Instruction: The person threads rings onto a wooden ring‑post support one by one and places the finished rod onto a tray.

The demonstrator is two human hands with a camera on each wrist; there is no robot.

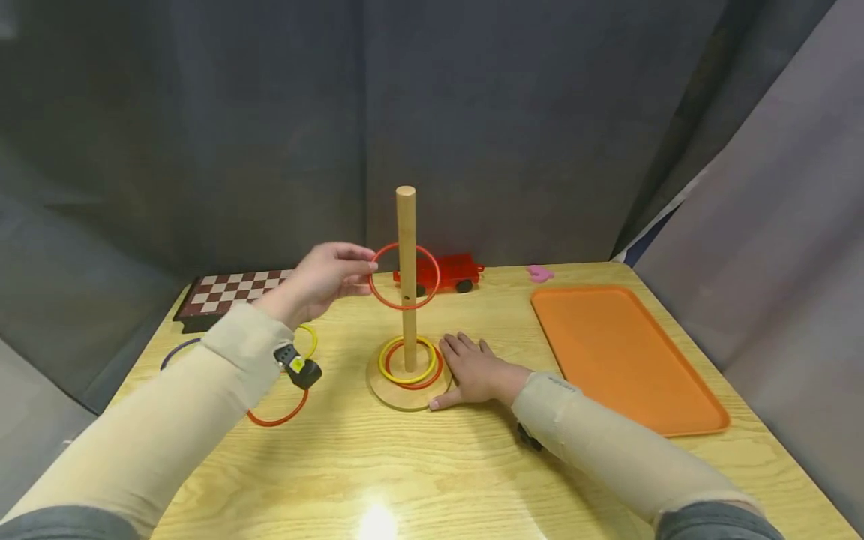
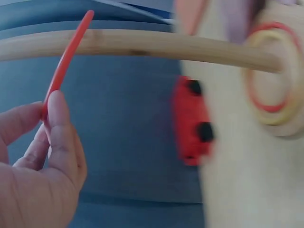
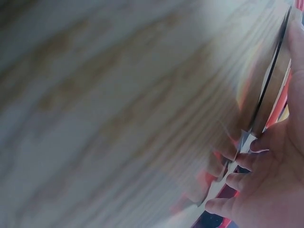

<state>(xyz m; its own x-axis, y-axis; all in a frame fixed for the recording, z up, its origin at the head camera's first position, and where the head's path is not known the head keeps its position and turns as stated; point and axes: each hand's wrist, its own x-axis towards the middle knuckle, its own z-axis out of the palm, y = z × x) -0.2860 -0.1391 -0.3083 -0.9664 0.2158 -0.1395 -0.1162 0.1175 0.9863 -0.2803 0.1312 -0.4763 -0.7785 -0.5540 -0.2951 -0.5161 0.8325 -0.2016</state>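
Note:
A wooden post point(image 1: 407, 330) stands upright on a round wooden base point(image 1: 401, 400). My left hand point(image 1: 324, 277) pinches a red ring point(image 1: 405, 307) at its left side, between thumb and fingers. That ring hangs tilted around the post, roughly midway up, and the left wrist view shows it nearly edge-on. At the foot of the post lie a yellow ring point(image 1: 408, 382) and another red ring point(image 1: 442, 364), both around it. My right hand point(image 1: 475, 371) is flat with fingers spread, thumb and fingertips at the right edge of the base.
Left of the base lie a red ring point(image 1: 277, 422), a yellow ring point(image 1: 313, 341) and a blue ring point(image 1: 177, 348), partly behind my left arm. A checkered board box point(image 1: 232, 291), red toy wagon point(image 1: 455, 274) and pink piece point(image 1: 539, 273) sit at the back. An orange tray point(image 1: 628, 352) lies right.

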